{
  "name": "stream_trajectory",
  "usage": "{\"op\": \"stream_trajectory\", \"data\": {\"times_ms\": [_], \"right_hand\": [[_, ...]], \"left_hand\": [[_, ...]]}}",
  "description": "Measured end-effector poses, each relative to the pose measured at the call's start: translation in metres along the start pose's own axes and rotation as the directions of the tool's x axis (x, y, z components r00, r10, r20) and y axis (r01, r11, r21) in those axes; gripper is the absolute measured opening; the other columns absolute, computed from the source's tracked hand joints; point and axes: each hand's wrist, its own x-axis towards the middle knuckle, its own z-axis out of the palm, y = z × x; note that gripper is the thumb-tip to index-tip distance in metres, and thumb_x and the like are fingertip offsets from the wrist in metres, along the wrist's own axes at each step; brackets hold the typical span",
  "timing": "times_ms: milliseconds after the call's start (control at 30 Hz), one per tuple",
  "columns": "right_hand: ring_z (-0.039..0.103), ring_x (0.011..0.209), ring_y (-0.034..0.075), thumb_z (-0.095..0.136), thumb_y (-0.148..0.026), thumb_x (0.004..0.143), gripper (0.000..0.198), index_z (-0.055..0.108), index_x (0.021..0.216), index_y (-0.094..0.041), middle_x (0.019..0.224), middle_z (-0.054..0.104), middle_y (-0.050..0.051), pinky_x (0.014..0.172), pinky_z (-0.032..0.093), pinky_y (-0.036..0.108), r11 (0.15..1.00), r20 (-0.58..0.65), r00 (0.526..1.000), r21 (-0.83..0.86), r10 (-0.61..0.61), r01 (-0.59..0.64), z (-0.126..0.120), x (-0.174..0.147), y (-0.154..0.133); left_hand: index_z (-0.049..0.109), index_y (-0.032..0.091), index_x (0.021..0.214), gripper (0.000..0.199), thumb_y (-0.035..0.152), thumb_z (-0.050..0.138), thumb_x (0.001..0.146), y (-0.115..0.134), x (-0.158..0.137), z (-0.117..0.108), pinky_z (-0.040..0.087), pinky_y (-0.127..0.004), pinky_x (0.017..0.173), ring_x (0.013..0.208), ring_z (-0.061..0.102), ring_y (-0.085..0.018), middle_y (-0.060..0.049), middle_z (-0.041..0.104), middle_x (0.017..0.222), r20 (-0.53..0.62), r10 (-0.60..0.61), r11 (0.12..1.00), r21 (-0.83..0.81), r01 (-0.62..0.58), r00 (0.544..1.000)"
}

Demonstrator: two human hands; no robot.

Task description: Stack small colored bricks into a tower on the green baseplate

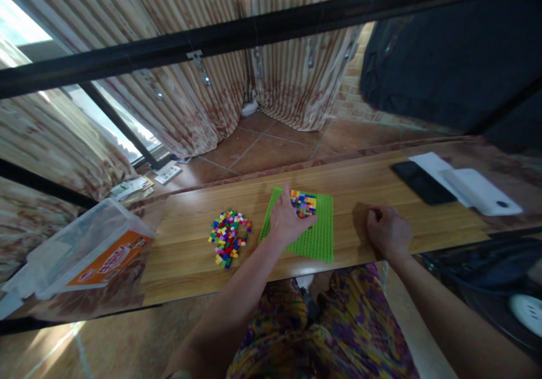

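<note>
My left hand (287, 219) lies over the left part of a green studded baseplate (319, 240), its thumb and fingers spread apart. A block of small multicoloured building bricks (305, 203) is set on the plate near its far edge. My hand hides part of these bricks, and the thumb is at their near side. No brick shows between thumb and fingers. To the left of the plate lies a loose pile of small coloured bricks (230, 235). My right hand (389, 232) rests on the wooden board to the right of the plate, fingers curled into a loose fist.
The wooden board (182, 255) carries a black phone (423, 182) and white boxes or cards (483, 190) at the right. A clear plastic bin (97, 249) with an orange label stands at the left end. A dark metal bar (271, 29) crosses beyond the board.
</note>
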Motion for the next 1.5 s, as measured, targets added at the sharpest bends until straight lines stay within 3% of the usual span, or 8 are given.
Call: {"op": "stream_trajectory", "data": {"times_ms": [100, 267, 400, 667, 933, 1133, 1300, 1500], "right_hand": [[0.061, 0.078, 0.021, 0.046, -0.033, 0.097, 0.036, 0.075, 0.108, -0.016, 0.104, 0.072, 0.013, 0.066, 0.036, 0.032, 1.0, 0.015, 1.0, 0.008, 0.007, -0.008, 0.0, 0.001, 0.0], [0.06, 0.079, 0.021, 0.047, -0.034, 0.097, 0.035, 0.075, 0.107, -0.017, 0.104, 0.073, 0.012, 0.064, 0.034, 0.032, 1.0, 0.024, 1.0, 0.022, 0.007, -0.007, -0.001, 0.001, 0.0], [0.06, 0.078, 0.021, 0.046, -0.035, 0.097, 0.036, 0.075, 0.107, -0.016, 0.101, 0.073, 0.012, 0.063, 0.033, 0.033, 1.0, 0.025, 1.0, 0.006, -0.001, 0.001, -0.001, 0.001, 0.0], [0.06, 0.078, 0.022, 0.046, -0.034, 0.097, 0.036, 0.076, 0.105, -0.016, 0.102, 0.073, 0.013, 0.064, 0.033, 0.033, 1.0, 0.012, 1.0, 0.017, 0.013, -0.014, -0.001, 0.0, -0.001], [0.062, 0.08, 0.022, 0.046, -0.033, 0.097, 0.035, 0.076, 0.105, -0.015, 0.103, 0.074, 0.013, 0.064, 0.035, 0.033, 1.0, -0.006, 1.0, 0.009, -0.008, 0.008, 0.002, 0.002, 0.002], [0.061, 0.078, 0.022, 0.046, -0.033, 0.096, 0.036, 0.076, 0.107, -0.016, 0.104, 0.073, 0.014, 0.066, 0.038, 0.034, 1.0, -0.009, 1.0, -0.011, 0.0, 0.0, 0.002, 0.001, 0.002], [0.061, 0.078, 0.023, 0.046, -0.034, 0.096, 0.038, 0.076, 0.107, -0.015, 0.102, 0.073, 0.014, 0.066, 0.039, 0.035, 1.0, -0.03, 1.0, -0.021, -0.011, 0.01, 0.004, 0.001, 0.004], [0.061, 0.079, 0.023, 0.046, -0.034, 0.095, 0.036, 0.076, 0.104, -0.015, 0.1, 0.073, 0.014, 0.066, 0.037, 0.034, 0.999, -0.047, 0.998, -0.026, -0.035, 0.033, 0.004, 0.001, 0.005]], "left_hand": [[0.038, 0.02, 0.157, 0.112, 0.029, 0.09, 0.058, 0.005, 0.006, -0.003, 0.039, -0.055, 0.114, 0.132, 0.055, -0.041, -0.021, 0.06, 0.142, 0.17, 0.082, 0.995, 0.034, -0.089, 0.982], [0.045, 0.024, 0.155, 0.11, 0.021, 0.087, 0.053, 0.017, 0.018, -0.01, 0.042, -0.053, 0.113, 0.127, 0.06, -0.041, -0.017, 0.063, 0.141, 0.405, 0.211, 0.957, 0.099, -0.272, 0.89], [0.03, 0.026, 0.161, 0.113, 0.023, 0.081, 0.06, 0.027, 0.019, -0.014, 0.041, -0.054, 0.115, 0.135, 0.055, -0.039, -0.014, 0.055, 0.152, 0.56, 0.189, 0.884, 0.261, -0.388, 0.807], [0.019, 0.023, 0.164, 0.109, 0.024, 0.074, 0.07, 0.025, 0.012, -0.041, 0.04, -0.052, 0.119, 0.144, 0.048, -0.035, -0.014, 0.048, 0.159, 0.632, 0.136, 0.823, 0.356, -0.442, 0.763], [0.03, 0.021, 0.161, 0.095, 0.025, 0.072, 0.077, 0.001, 0.0, -0.074, 0.04, -0.051, 0.122, 0.142, 0.052, -0.033, -0.015, 0.052, 0.156, 0.48, 0.193, 0.877, 0.307, -0.37, 0.856], [0.064, 0.02, 0.133, 0.051, 0.009, 0.051, 0.085, -0.052, -0.015, -0.12, 0.044, -0.047, 0.119, 0.132, 0.06, -0.024, -0.01, 0.066, 0.14, 0.124, 0.168, 0.896, 0.395, -0.204, 0.978], [0.076, 0.022, 0.095, 0.025, 0.011, 0.056, 0.085, -0.081, -0.029, -0.141, 0.049, -0.046, 0.113, 0.121, 0.066, -0.023, -0.007, 0.074, 0.121, 0.071, 0.108, 0.86, 0.493, -0.129, 0.992], [0.079, 0.026, 0.087, 0.019, 0.017, 0.063, 0.088, -0.076, -0.043, -0.124, 0.044, -0.05, 0.114, 0.123, 0.062, -0.026, -0.005, 0.072, 0.128, 0.044, 0.075, 0.796, 0.6, -0.087, 0.996]]}}
